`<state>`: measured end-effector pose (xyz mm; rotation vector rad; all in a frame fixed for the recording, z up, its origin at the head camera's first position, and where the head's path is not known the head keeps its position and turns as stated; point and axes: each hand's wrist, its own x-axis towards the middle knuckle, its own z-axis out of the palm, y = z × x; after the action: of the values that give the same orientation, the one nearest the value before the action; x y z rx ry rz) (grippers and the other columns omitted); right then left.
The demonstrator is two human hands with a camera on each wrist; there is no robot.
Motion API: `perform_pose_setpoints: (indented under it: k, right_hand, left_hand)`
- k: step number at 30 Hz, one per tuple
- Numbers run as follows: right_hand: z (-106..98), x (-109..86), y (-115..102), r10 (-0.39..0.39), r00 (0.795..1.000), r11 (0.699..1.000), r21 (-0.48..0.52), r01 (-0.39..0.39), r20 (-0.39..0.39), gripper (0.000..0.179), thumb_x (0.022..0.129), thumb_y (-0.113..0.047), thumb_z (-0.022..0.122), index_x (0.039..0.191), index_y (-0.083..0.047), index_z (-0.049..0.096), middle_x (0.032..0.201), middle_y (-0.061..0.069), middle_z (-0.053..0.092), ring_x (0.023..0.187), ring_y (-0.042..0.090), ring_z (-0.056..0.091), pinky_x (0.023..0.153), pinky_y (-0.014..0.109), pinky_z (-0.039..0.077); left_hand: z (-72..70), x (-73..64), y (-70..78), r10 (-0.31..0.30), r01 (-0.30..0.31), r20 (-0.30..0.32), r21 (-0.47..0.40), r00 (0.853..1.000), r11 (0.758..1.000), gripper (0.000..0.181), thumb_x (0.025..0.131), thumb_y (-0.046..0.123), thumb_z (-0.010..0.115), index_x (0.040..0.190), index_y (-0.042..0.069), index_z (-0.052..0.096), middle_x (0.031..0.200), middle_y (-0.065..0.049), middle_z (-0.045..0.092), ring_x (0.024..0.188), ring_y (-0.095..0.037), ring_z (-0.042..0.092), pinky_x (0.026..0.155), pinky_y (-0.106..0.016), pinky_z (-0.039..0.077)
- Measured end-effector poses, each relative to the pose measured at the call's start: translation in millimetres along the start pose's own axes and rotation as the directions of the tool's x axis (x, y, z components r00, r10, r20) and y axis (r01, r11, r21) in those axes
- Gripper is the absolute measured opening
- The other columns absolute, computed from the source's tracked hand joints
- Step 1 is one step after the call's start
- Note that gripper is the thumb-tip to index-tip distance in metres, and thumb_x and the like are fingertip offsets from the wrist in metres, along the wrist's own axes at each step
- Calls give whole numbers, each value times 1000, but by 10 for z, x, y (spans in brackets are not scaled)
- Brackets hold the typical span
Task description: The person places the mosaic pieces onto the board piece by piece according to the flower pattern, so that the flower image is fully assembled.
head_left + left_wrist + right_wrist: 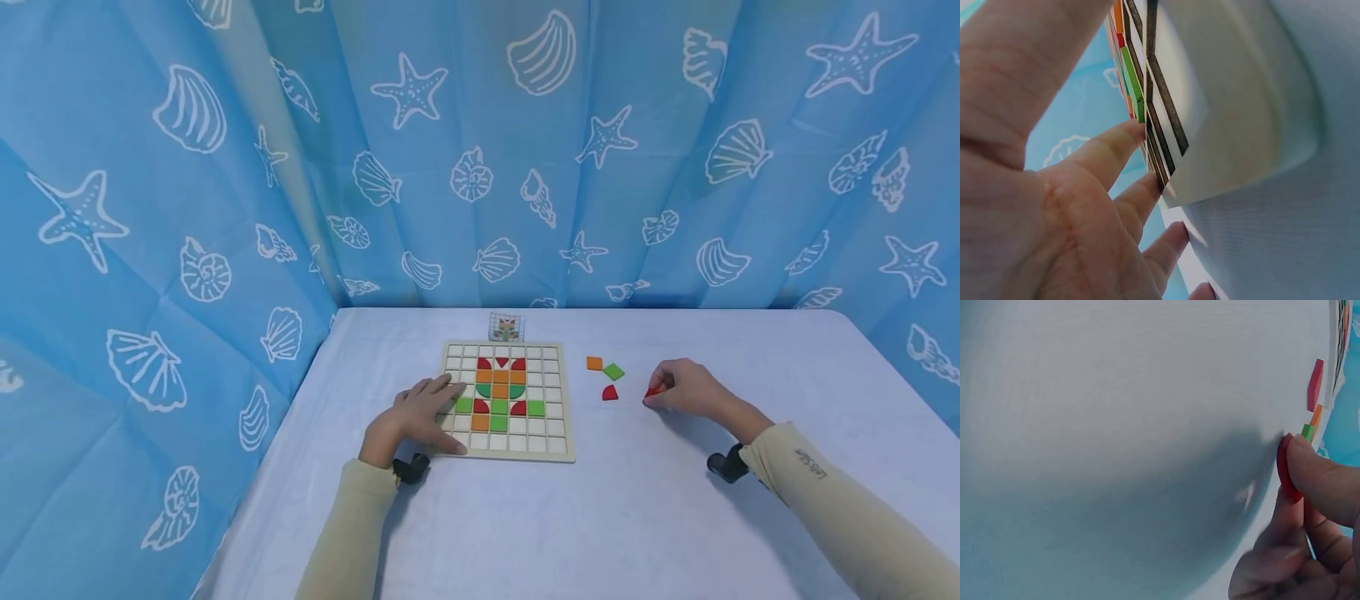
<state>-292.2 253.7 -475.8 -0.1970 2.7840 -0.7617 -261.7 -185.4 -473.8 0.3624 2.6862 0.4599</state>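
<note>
My left hand (422, 412) rests with spread fingers on the left side of a square grid board (557, 450). Coloured tiles in red, orange, dark green and light green fill part of its cells in a flower-like pattern. A light green tile (1130, 78) lies close by the fingertips in the left wrist view. To the right of the board, my right hand (686, 387) pinches a red tile (1286, 469) with a curved edge between thumb and fingers, close over the table.
Between board and right hand lie an orange square tile (594, 363), a light green tile (613, 372) and a red quarter-round tile (610, 392). A small pattern card (507, 327) stands behind the board. A blue shell-print curtain (465, 167) borders the white table (585, 533).
</note>
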Motion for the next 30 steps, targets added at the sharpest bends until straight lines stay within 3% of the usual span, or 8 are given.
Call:
perform_pose_setpoints:
  k: [6, 12, 17, 25, 30]
  right_hand:
    - [45, 51, -201, -88, 996, 996, 25, 88, -29, 19, 88, -14, 73, 105, -5, 70, 88, 7, 64, 82, 21, 54, 68, 28, 50]
    - [182, 96, -528, -107, 993, 993, 48, 109, -44, 12, 87, -14, 75, 96, -8, 71, 89, 5, 68, 81, 20, 56, 70, 28, 51]
    - [317, 115, -798, -180, 983, 979, 91, 184, -47, 10, 85, -11, 76, 91, -8, 69, 87, 5, 67, 77, 18, 56, 70, 27, 50]
    - [500, 146, -1146, -239, 971, 958, 159, 238, -14, 10, 85, -11, 76, 91, -8, 68, 85, 2, 67, 75, 16, 57, 68, 27, 50]
    - [654, 190, -1363, -235, 972, 955, 187, 230, 7, 13, 85, -15, 78, 91, -11, 67, 83, 1, 65, 76, 16, 57, 67, 27, 51]
  left_hand:
    - [-6, -7, -25, -7, 7, -4, 7, 1000, 1000, 104, 70, 53, 85, 156, 31, 30, 166, -3, 18, 152, -33, 14, 120, -61, 17]
    - [5, -17, -27, 14, -14, -6, -11, 1000, 1000, 104, 70, 51, 85, 156, 29, 31, 166, -5, 19, 151, -34, 15, 119, -62, 18]
    - [31, 11, -18, -5, 5, 8, 7, 1000, 1000, 104, 71, 51, 84, 156, 30, 28, 166, -4, 17, 152, -34, 13, 119, -62, 17]
    - [34, 15, 4, -4, 4, -8, 1, 1000, 1000, 104, 68, 53, 85, 155, 31, 32, 166, -3, 20, 151, -34, 16, 119, -63, 19]
    - [29, 26, -18, -5, 5, -5, 14, 1000, 1000, 105, 68, 55, 84, 155, 32, 31, 166, -2, 19, 152, -35, 14, 119, -63, 18]
